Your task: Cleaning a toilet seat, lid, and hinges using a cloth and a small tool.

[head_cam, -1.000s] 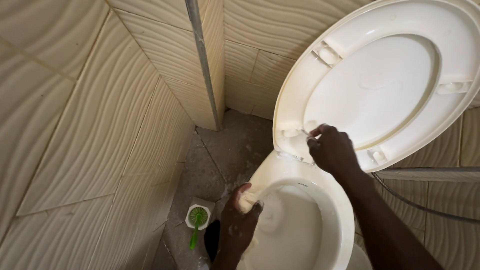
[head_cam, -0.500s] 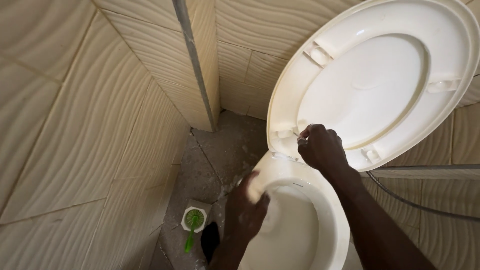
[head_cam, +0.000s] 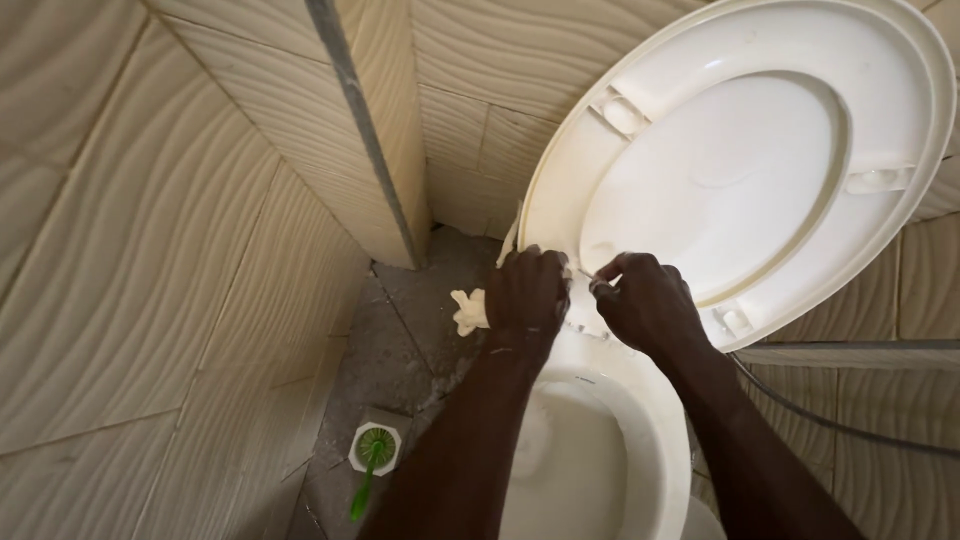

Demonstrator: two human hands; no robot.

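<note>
The person is leaning over a white toilet bowl (head_cam: 640,450) and working at the back of it, where the raised seat (head_cam: 740,160) is hinged. The left hand (head_cam: 527,295) is curled closed around a pale cloth (head_cam: 468,310), part of which is sticking out to the left of the knuckles, and it is pressing that cloth against the lower left edge of the seat near the hinge. The right hand (head_cam: 648,303) is sitting just beside it to the right, its fingers pinched together on the seat's lower rim; whether it is holding anything small is too fine to tell.

This looks like the wiping step, with the hinge area and the seat's underside being cleaned while the seat is steadied. The next move seems to call for dragging the cloth along the rim while the other hand is keeping the seat upright against the far tiled wall (head_cam: 470,110).

A green toilet brush (head_cam: 372,455) is standing in its white holder on the floor (head_cam: 400,340) to the left, well apart from both hands.
</note>
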